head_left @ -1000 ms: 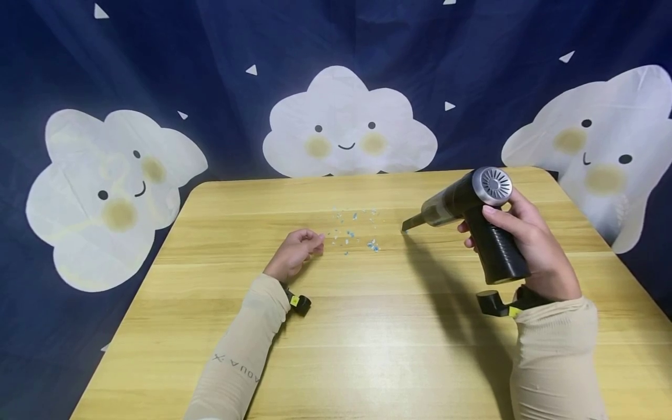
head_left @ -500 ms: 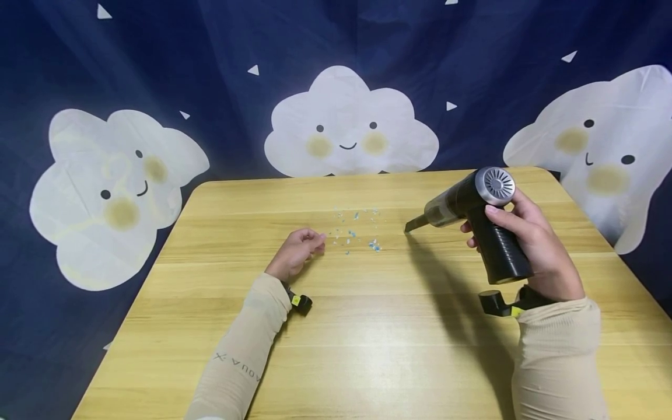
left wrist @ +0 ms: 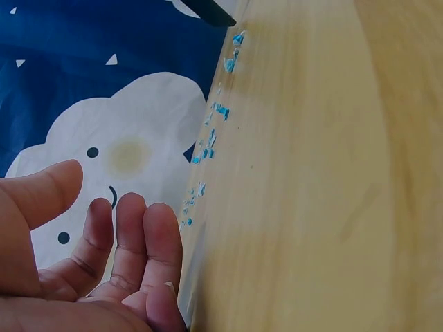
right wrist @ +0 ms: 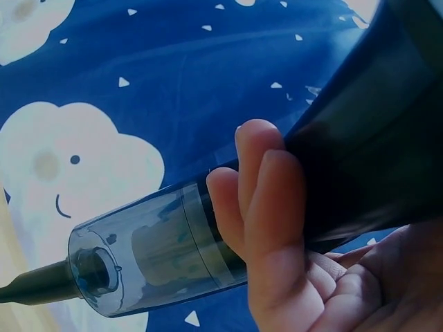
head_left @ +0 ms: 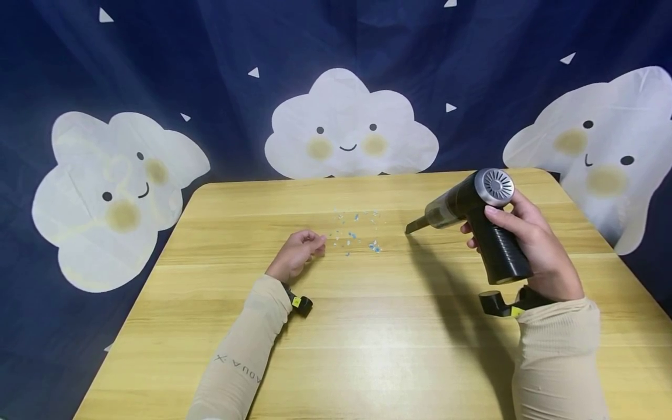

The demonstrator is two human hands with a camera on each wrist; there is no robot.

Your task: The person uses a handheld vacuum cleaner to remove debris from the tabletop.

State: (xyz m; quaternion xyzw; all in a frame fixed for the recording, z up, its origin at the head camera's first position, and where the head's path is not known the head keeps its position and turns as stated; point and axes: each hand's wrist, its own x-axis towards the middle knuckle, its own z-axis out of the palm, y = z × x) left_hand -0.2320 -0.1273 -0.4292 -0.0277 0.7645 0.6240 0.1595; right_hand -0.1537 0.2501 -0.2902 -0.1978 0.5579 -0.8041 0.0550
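Note:
My right hand (head_left: 541,245) grips the ribbed black handle of a handheld vacuum cleaner (head_left: 496,233), thumb along its near side. Its narrow nozzle (head_left: 416,224) points left and down, with the tip close over the table. In the right wrist view the fingers curl round the handle beside the clear dust cup (right wrist: 159,249). Small blue and white scraps (head_left: 352,234) lie scattered left of the nozzle. My left hand (head_left: 297,254) rests at the left side of the scraps, holding nothing. The left wrist view shows its fingers (left wrist: 130,235) loosely bent and apart from the thumb.
The wooden table (head_left: 336,350) runs back to a dark blue curtain (head_left: 220,35) printed with white clouds. A black camera mount sits on each wrist, the left one (head_left: 301,304) low near the tabletop. The vacuum's long shadow falls across the table's right half.

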